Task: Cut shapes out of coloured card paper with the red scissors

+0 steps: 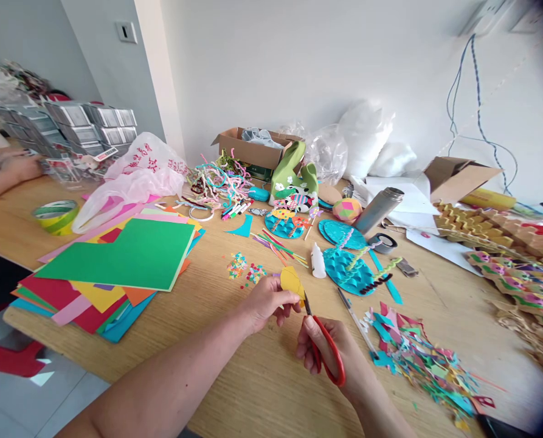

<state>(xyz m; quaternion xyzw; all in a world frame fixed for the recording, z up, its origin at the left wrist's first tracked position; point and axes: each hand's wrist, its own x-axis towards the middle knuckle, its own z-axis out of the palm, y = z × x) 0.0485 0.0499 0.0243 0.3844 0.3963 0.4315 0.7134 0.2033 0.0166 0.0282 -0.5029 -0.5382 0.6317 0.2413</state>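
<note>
My left hand [267,302] pinches a small piece of yellow paper [291,281] above the front of the table. My right hand [328,344] is closed round the red handles of a pair of scissors [337,365]. Their dark blades reach the right edge of the yellow paper; the tips are partly hidden by it. Just beyond my left hand lie small heaps of coloured paper bits [255,273]. A white glue bottle [317,261] stands behind the scissors, and a pen [357,321] lies to the right of my right hand.
Coloured paper sheets [129,252] are stacked at left, with green on top. Paper scraps [430,359] spread at right. Blue textured discs [348,271], a metal flask [379,210] and pipe cleaners [219,182] lie farther back. Another person's hand [22,165] rests at far left.
</note>
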